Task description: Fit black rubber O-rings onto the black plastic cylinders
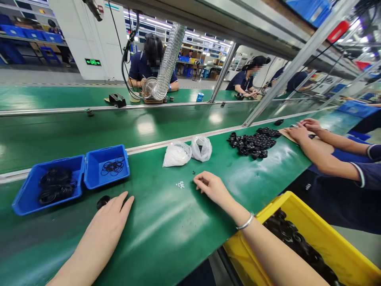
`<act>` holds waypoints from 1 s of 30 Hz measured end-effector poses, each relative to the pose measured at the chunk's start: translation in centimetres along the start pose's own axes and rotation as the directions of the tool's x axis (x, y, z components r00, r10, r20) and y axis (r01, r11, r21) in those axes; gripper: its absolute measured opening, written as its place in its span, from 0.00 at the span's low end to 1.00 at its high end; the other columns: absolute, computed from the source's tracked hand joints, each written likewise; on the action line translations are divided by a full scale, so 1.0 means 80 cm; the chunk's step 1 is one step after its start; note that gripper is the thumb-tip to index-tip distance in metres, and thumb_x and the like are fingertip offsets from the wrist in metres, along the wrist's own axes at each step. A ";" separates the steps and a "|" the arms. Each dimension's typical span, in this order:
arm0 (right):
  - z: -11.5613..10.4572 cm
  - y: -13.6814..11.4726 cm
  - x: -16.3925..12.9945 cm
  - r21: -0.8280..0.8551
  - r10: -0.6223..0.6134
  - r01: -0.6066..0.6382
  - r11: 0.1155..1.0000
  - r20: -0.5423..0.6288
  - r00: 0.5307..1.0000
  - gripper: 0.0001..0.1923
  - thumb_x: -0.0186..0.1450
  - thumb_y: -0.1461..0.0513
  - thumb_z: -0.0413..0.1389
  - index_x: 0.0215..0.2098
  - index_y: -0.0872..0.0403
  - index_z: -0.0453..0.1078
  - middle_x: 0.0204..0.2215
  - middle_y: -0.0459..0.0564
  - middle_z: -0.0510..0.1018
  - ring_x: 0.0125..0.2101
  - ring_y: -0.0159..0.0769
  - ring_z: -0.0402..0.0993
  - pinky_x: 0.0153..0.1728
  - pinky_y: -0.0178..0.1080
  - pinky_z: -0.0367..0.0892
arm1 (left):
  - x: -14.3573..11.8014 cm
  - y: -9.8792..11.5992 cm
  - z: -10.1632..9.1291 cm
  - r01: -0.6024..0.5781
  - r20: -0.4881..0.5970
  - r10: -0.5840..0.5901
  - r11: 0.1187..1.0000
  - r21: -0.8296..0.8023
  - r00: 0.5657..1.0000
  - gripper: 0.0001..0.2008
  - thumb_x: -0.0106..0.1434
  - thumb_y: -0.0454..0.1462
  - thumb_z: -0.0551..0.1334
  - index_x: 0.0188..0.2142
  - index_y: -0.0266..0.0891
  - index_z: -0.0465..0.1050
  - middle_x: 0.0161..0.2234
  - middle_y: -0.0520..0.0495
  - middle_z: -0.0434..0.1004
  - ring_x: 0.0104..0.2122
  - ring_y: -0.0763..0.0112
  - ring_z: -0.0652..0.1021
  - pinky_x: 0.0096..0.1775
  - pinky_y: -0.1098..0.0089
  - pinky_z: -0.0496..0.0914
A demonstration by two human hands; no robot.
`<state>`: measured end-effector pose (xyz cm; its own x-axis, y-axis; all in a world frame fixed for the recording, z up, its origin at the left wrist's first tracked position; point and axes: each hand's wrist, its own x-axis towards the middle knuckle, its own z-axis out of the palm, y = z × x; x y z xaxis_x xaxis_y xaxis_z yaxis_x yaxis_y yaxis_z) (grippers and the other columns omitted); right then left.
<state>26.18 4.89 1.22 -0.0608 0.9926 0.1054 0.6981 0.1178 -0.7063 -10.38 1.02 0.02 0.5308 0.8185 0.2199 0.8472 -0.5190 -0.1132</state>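
Observation:
My left hand (114, 216) lies flat on the green bench (166, 230), fingers together, its tips beside a small black round part (102, 201). My right hand (210, 185) rests on the bench with fingers curled loosely; whether it pinches anything is too small to tell. A little cluster of white bits (180, 184) lies just left of it, and tiny dark bits (193, 172) sit just beyond its fingers.
Two blue bins hold black rings: a full one (24, 198) and a sparser one (91, 174). Two clear plastic bags (190, 151) lie further back. A yellow crate (342, 246) of black parts stands at my right. A co-worker's hands (303, 129) work by a black parts pile (254, 142).

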 end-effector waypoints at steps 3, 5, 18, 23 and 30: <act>0.021 -0.024 0.002 -0.021 -0.084 0.086 0.996 0.062 0.994 0.09 0.66 0.60 0.53 0.31 0.54 0.71 0.25 0.45 0.74 0.23 0.29 0.72 0.26 0.33 0.68 | 0.006 0.008 -0.005 -0.039 -0.018 0.037 0.994 -0.107 0.999 0.22 0.67 0.30 0.46 0.55 0.32 0.70 0.53 0.34 0.73 0.49 0.53 0.76 0.49 0.54 0.72; 0.026 -0.029 0.006 -0.055 -0.122 0.125 0.991 0.062 0.991 0.08 0.67 0.61 0.53 0.31 0.54 0.71 0.24 0.44 0.73 0.23 0.29 0.70 0.26 0.33 0.67 | 0.010 0.013 -0.007 -0.082 -0.033 0.077 0.972 -0.221 0.997 0.18 0.69 0.35 0.49 0.53 0.33 0.71 0.49 0.37 0.75 0.47 0.55 0.76 0.49 0.56 0.72; 0.050 -0.022 0.006 -0.282 -0.379 0.359 0.890 -0.018 0.925 0.09 0.71 0.62 0.49 0.36 0.55 0.70 0.32 0.52 0.73 0.33 0.37 0.73 0.36 0.41 0.72 | 0.058 0.063 -0.040 0.527 0.525 0.063 -0.171 -0.832 0.849 0.21 0.67 0.50 0.55 0.47 0.34 0.69 0.36 0.42 0.78 0.31 0.70 0.76 0.37 0.68 0.71; 0.054 -0.018 0.006 -0.314 -0.414 0.385 0.868 -0.032 0.910 0.12 0.72 0.60 0.47 0.37 0.56 0.70 0.31 0.52 0.73 0.32 0.37 0.73 0.36 0.41 0.73 | 0.060 0.084 -0.028 0.528 0.528 0.067 -0.225 -0.819 0.847 0.19 0.62 0.49 0.63 0.41 0.35 0.71 0.22 0.55 0.66 0.21 0.79 0.63 0.25 0.76 0.58; 0.047 -0.018 0.014 -0.249 -0.368 0.340 0.907 -0.073 0.927 0.13 0.71 0.59 0.49 0.33 0.55 0.71 0.29 0.51 0.74 0.30 0.36 0.73 0.34 0.39 0.71 | 0.055 0.086 -0.013 0.527 0.519 0.130 -0.372 -0.764 0.845 0.21 0.56 0.46 0.69 0.43 0.37 0.67 0.38 0.48 0.74 0.20 0.81 0.73 0.23 0.76 0.65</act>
<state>22.44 5.93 -0.25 -0.2610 0.8745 0.4087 0.7902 0.4368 -0.4299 -2.25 0.81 1.22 0.5699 0.7517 -0.3319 -0.0517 0.4360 0.8985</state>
